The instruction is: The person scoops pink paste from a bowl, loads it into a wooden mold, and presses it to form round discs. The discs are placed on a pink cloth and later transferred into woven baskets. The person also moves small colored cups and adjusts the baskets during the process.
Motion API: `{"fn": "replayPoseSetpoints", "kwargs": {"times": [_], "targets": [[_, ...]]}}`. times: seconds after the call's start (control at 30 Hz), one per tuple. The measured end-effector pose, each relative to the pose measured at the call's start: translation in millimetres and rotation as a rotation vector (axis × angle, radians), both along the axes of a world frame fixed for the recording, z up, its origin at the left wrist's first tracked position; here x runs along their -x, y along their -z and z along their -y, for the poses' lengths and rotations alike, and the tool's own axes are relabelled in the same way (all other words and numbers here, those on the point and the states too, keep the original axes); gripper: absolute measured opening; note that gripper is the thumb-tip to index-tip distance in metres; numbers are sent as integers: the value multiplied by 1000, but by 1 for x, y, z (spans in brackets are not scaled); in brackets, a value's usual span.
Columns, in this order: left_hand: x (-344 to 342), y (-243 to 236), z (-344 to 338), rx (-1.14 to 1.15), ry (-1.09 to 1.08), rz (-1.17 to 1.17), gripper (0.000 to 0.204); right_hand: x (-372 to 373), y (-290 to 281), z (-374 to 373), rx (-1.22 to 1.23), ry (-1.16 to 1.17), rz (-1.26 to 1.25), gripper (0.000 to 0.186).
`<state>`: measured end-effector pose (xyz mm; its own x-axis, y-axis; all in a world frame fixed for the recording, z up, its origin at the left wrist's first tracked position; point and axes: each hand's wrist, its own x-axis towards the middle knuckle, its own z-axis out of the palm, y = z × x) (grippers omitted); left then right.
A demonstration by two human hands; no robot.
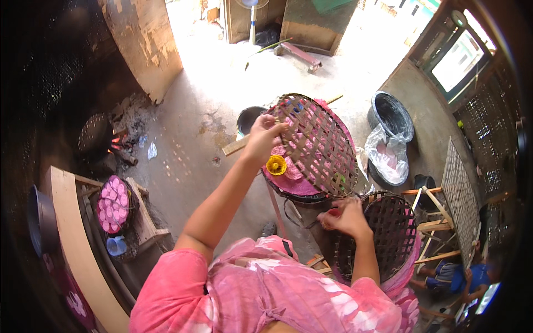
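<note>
My left hand [265, 141] is closed on the left rim of a round, open-weave bamboo tray [319, 139]. The tray is tilted over a wide basket with a pink lining [295, 187], and pink stuff shows through its gaps. A yellow fluted cup [276, 165] lies on the pink lining just below my left hand. My right hand [348, 217] is by the tray's lower edge with its fingers curled together. Something reddish shows at those fingertips, too small to name. Beside my right wrist stands a second dark woven tray [390, 230], with pink cloth behind its edge.
A fire burns under a dark pot [95, 136] at the left. Nearby, a basket of round pink pieces [114, 204] stands above a blue mug [116, 246]. A grey tub [395, 111] and a plastic bag [387, 158] are at right, near a wooden rack [459, 194]. Another person [463, 277] sits far right.
</note>
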<state>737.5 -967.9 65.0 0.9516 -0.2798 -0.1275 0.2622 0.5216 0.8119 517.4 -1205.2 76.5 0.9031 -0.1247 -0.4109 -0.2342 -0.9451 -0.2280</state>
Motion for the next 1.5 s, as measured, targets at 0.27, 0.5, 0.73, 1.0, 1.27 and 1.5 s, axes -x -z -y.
{"fn": "replayPoseSetpoints", "kwargs": {"times": [0.27,0.5,0.73,1.0,1.27,1.5], "targets": [[-19,-71,50,-22,9,69,35,-15,-12,0,230,275,1199,67],[-37,-71,118,42,94,245,48,-56,-31,51,-340,158,1070,20],[-39,39,161,-1089,192,1052,71,-75,-48,77,-607,157,1030,16],[-54,101,192,-1539,256,1202,82,-91,-52,113,-734,285,1100,20],[-61,90,201,-1485,108,1226,77,-94,-54,135,-818,336,1097,23],[-62,91,203,-1653,246,1241,73,-92,-53,151,-861,394,1150,22]]}}
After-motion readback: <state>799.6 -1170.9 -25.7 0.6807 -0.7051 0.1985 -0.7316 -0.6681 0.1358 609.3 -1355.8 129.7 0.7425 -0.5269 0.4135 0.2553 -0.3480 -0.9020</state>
